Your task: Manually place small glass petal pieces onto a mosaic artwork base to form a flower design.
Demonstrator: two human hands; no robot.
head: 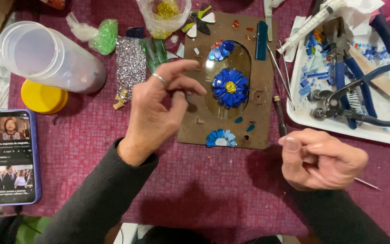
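A brown board (258,131) with an oval mirror lies on the maroon cloth. On it sit a large blue glass flower with a yellow centre (230,87), a smaller blue flower (220,49) above, and a blue-and-white half flower (220,138) at its near edge. My left hand (156,108), with a ring on one finger, hovers over the board's left edge, fingers apart and curled, and I see nothing in it. My right hand (321,158) is closed in a fist just right of the board's near corner. A thin metal rod (367,184) sticks out of it to the right.
A white tray (303,119) at right holds blue-handled nippers (353,97) and glass shards, with a syringe (308,25) above. A dark-handled pick (279,115) lies beside the board. At left are a phone (12,156), a clear jar on its side (46,56), a yellow lid (41,97) and bead bags (104,36).
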